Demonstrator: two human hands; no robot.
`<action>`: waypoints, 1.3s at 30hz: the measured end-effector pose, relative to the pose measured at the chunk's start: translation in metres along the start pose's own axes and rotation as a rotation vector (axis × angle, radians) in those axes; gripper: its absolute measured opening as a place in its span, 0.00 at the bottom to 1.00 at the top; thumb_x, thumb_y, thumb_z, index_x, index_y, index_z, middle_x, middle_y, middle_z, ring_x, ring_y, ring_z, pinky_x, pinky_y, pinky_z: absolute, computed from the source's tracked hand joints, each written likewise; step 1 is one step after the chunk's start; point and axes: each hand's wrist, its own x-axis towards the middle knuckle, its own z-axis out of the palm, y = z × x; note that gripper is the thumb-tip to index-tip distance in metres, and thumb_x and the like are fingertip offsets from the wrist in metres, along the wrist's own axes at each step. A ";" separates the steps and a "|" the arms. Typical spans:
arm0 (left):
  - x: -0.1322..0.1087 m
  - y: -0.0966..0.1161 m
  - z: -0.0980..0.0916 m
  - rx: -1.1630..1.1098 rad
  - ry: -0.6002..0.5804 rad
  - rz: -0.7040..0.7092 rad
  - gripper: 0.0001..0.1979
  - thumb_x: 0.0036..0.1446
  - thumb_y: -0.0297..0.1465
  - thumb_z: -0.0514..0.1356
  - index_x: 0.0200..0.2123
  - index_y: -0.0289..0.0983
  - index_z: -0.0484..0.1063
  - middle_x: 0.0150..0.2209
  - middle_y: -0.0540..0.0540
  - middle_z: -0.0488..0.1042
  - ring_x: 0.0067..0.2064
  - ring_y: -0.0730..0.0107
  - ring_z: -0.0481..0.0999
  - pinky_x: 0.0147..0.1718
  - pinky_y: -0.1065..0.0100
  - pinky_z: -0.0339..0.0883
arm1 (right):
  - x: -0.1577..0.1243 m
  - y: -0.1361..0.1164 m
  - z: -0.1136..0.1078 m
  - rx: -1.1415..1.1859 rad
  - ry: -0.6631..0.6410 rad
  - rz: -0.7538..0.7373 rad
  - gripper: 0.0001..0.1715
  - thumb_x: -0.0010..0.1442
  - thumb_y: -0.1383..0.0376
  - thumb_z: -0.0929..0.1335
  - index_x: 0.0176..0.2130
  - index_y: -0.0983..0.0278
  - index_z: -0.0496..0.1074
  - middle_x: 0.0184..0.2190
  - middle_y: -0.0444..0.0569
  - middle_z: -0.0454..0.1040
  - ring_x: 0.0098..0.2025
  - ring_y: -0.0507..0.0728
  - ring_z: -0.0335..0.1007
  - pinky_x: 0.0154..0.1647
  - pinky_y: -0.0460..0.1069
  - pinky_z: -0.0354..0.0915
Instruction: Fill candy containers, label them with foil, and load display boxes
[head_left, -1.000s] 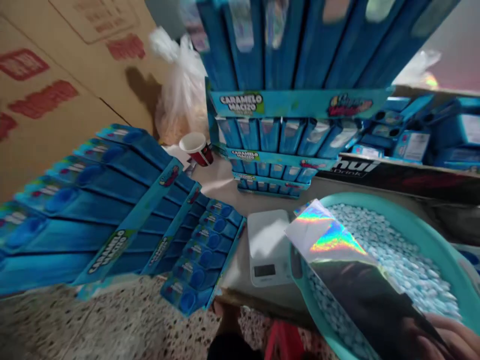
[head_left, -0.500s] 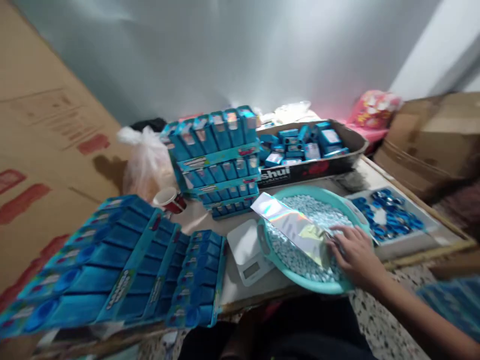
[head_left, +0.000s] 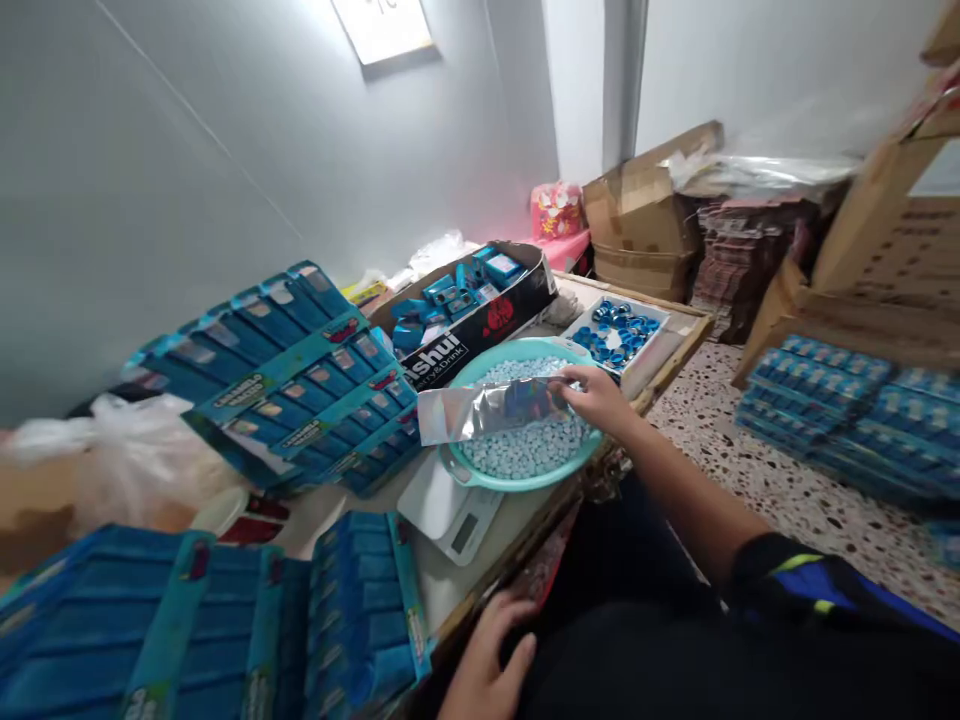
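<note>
My right hand [head_left: 598, 398] pinches one end of a long, shiny silver strip [head_left: 484, 412], whose exact kind I cannot make out. The strip lies across a turquoise basin [head_left: 525, 486], over many small pale blue pellets [head_left: 517, 455]; its far end reaches past the basin's left rim. Low in the view, my left hand [head_left: 491, 655] is beside the table's front edge. Its fingers are bent, the thumb stands apart from them, and nothing shows in its grasp. A white digital scale [head_left: 446, 515] sits on the table, touching or just under the basin's left side.
Blue display boxes [head_left: 285, 370] are stacked on the left, with more blue trays [head_left: 367, 610] in front. Behind the basin stands a black carton [head_left: 480, 335] of small blue boxes. A white tray [head_left: 645, 350] holds blue round pieces. Wrapped blue packs [head_left: 817, 400] lie on the floor.
The view has swung to the right. My left hand has come into sight at the table edge. My right hand still grips the silver strip, which now lies closer to level across the basin.
</note>
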 end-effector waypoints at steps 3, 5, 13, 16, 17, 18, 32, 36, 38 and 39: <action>0.049 0.018 -0.004 0.097 0.370 0.288 0.10 0.67 0.31 0.58 0.47 0.46 0.77 0.45 0.48 0.80 0.47 0.61 0.80 0.47 0.58 0.78 | -0.009 -0.006 0.007 0.094 0.031 -0.014 0.16 0.62 0.54 0.67 0.32 0.62 0.76 0.28 0.46 0.76 0.31 0.58 0.71 0.32 0.50 0.64; 0.089 0.034 -0.018 0.314 0.720 0.435 0.13 0.64 0.29 0.61 0.52 0.43 0.75 0.46 0.45 0.79 0.49 0.58 0.79 0.52 0.54 0.75 | -0.015 -0.010 0.011 0.088 0.025 -0.061 0.16 0.63 0.54 0.67 0.34 0.62 0.77 0.30 0.47 0.78 0.33 0.58 0.73 0.35 0.50 0.67; 0.177 0.024 -0.056 0.647 0.534 0.257 0.10 0.68 0.35 0.58 0.48 0.45 0.78 0.46 0.47 0.81 0.49 0.60 0.80 0.68 0.39 0.49 | -0.028 -0.002 0.006 -0.050 -0.005 -0.164 0.14 0.67 0.56 0.67 0.40 0.60 0.79 0.38 0.50 0.82 0.40 0.62 0.78 0.40 0.53 0.70; 0.181 0.009 -0.052 0.609 0.635 0.405 0.09 0.67 0.35 0.60 0.47 0.43 0.78 0.46 0.47 0.82 0.47 0.62 0.81 0.62 0.51 0.63 | -0.028 -0.001 0.006 -0.069 -0.009 -0.157 0.14 0.68 0.55 0.67 0.41 0.59 0.79 0.39 0.50 0.82 0.42 0.63 0.78 0.45 0.56 0.70; 0.182 0.006 -0.050 0.603 0.677 0.452 0.09 0.67 0.35 0.61 0.46 0.42 0.79 0.46 0.46 0.82 0.48 0.62 0.81 0.59 0.53 0.67 | -0.028 -0.001 0.005 -0.073 -0.011 -0.146 0.14 0.68 0.55 0.67 0.41 0.59 0.79 0.40 0.51 0.82 0.42 0.63 0.78 0.46 0.57 0.70; 0.183 0.003 -0.050 0.597 0.706 0.491 0.08 0.66 0.34 0.62 0.46 0.42 0.79 0.46 0.46 0.82 0.48 0.61 0.81 0.57 0.54 0.68 | -0.028 -0.001 0.005 -0.076 -0.009 -0.133 0.14 0.68 0.55 0.67 0.42 0.59 0.79 0.40 0.51 0.82 0.43 0.63 0.78 0.47 0.57 0.70; 0.172 -0.013 -0.044 0.616 0.634 0.734 0.08 0.61 0.25 0.66 0.43 0.41 0.77 0.49 0.46 0.81 0.57 0.60 0.77 0.61 0.52 0.67 | -0.028 -0.011 0.004 -0.047 0.060 0.011 0.16 0.66 0.54 0.67 0.39 0.62 0.79 0.34 0.49 0.79 0.36 0.60 0.74 0.30 0.50 0.65; 0.163 -0.017 -0.047 0.647 0.621 0.699 0.06 0.63 0.26 0.63 0.43 0.41 0.76 0.48 0.48 0.81 0.55 0.62 0.78 0.61 0.54 0.66 | -0.022 -0.011 0.004 -0.020 0.135 0.065 0.16 0.66 0.54 0.66 0.38 0.63 0.76 0.32 0.49 0.77 0.35 0.59 0.71 0.37 0.52 0.67; 0.166 -0.014 -0.054 0.647 0.661 0.708 0.09 0.63 0.27 0.64 0.47 0.39 0.75 0.50 0.45 0.80 0.56 0.59 0.77 0.60 0.54 0.67 | -0.018 -0.014 0.005 -0.018 0.126 0.050 0.16 0.67 0.55 0.64 0.38 0.63 0.74 0.32 0.48 0.76 0.36 0.58 0.71 0.39 0.52 0.68; 0.174 -0.009 -0.056 0.610 0.683 0.724 0.12 0.62 0.29 0.65 0.49 0.38 0.74 0.51 0.44 0.79 0.56 0.58 0.76 0.60 0.54 0.67 | -0.017 -0.017 0.006 -0.034 0.114 0.033 0.15 0.67 0.56 0.63 0.39 0.62 0.74 0.33 0.46 0.76 0.36 0.57 0.71 0.40 0.51 0.68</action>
